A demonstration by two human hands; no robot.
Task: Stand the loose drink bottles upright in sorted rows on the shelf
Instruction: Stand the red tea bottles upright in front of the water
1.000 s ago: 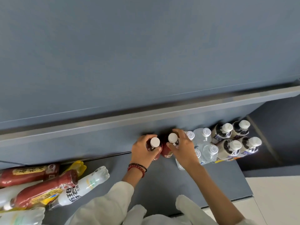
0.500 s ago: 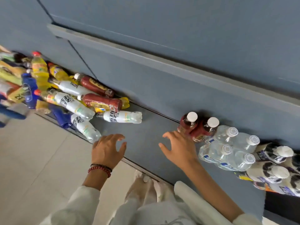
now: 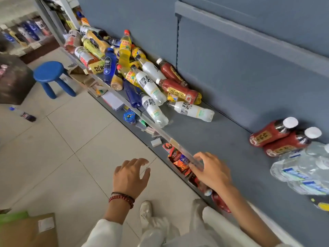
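- Both hands have drawn away from the pair of red bottles [image 3: 277, 138], whose white caps they were gripping a second ago; the pair now stands upright and untouched against the back wall of the shelf [image 3: 213, 139].
- Since half a second ago the right hand [image 3: 211, 172] has pulled back from just beside the red bottles to the shelf's clear front rail [image 3: 170, 138], well apart from them. Its fingers are spread and loosely bent and hold nothing; whether the tips touch the rail I cannot tell.
- The left hand [image 3: 130, 175], with a beaded bracelet [image 3: 122, 197] at the wrist, hangs over the tiled floor [image 3: 71, 139], farther from the red bottles than the right, fingers spread and relaxed, holding nothing.
- The view has swung left, so the heap of loose bottles [image 3: 142, 77] shows more fully, lying on the same shelf far to the left of the red bottles.
- A white bottle [image 3: 193, 110] on its side is the heap's nearest to the red bottles.
- Clear water bottles [image 3: 302, 168] stand touching the red bottles on their right.
- A blue stool [image 3: 49, 72] stands on the floor beyond the heap.
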